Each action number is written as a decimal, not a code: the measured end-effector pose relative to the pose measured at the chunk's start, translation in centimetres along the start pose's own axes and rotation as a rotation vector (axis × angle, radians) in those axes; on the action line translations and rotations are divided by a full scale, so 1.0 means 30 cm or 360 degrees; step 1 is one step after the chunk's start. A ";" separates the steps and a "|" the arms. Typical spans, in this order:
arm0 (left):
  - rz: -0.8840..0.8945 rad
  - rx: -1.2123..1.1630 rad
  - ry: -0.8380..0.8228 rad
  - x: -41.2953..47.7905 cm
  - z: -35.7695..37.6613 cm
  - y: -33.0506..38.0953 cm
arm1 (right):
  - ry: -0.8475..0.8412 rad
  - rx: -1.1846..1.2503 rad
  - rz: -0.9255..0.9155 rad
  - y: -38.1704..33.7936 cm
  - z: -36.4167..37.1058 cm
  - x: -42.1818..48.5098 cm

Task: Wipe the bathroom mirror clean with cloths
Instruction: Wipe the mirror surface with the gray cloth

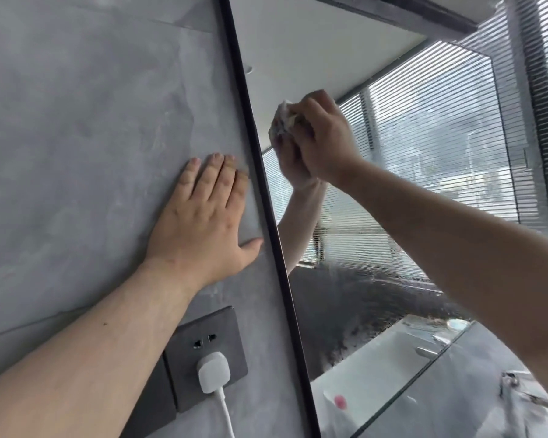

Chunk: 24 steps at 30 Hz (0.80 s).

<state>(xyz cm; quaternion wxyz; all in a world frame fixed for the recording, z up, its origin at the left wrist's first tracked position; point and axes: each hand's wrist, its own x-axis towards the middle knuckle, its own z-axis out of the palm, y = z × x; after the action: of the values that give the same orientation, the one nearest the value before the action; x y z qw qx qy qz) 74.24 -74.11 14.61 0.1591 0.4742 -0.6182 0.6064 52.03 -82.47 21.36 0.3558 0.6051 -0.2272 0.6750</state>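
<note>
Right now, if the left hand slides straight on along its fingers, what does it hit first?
Likely the mirror frame: the left hand lies flat on the wall, fingers angled toward it.

no readable text, no labels, no brands, no numbers

You've got two bare hands in shot: one left hand and one right hand. One crumpled whitish cloth. One black-framed rectangular glass mirror. Two dark grey square wall plates: one socket plate and one second plate just beside it, partly behind your forearm. One white plastic plug and one white cable. In the reflection, count one reflected hand, one white basin and one small pink blob, too blurred to identify.
</note>
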 end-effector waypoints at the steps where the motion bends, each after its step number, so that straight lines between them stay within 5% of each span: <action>1: -0.0002 0.0003 -0.0005 -0.001 -0.001 0.001 | 0.0005 0.0011 -0.0017 -0.008 -0.004 -0.007; 5: 0.0009 -0.0021 0.0008 0.000 -0.005 0.002 | -0.0080 0.0050 -0.0261 -0.069 -0.054 -0.152; 11: 0.0024 -0.0055 -0.0005 0.000 -0.001 0.000 | -0.0628 0.0032 -0.0694 -0.093 -0.176 -0.556; 17: 0.0010 -0.0043 -0.0042 -0.002 -0.002 -0.002 | -0.0899 0.0048 -0.0897 -0.099 -0.281 -0.819; 21: 0.0011 -0.0096 -0.0032 0.001 -0.011 0.000 | -0.0911 0.0123 -0.0592 -0.124 -0.289 -0.797; 24: 0.0034 -0.0180 -0.0019 -0.001 -0.017 -0.002 | -0.0660 0.0331 0.0241 -0.209 -0.288 -0.692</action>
<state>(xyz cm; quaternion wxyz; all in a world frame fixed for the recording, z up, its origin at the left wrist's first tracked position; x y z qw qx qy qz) 74.12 -73.63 14.73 0.1755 0.4614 -0.6573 0.5694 51.41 -76.34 -1.14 0.1856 0.7454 -0.2694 0.5809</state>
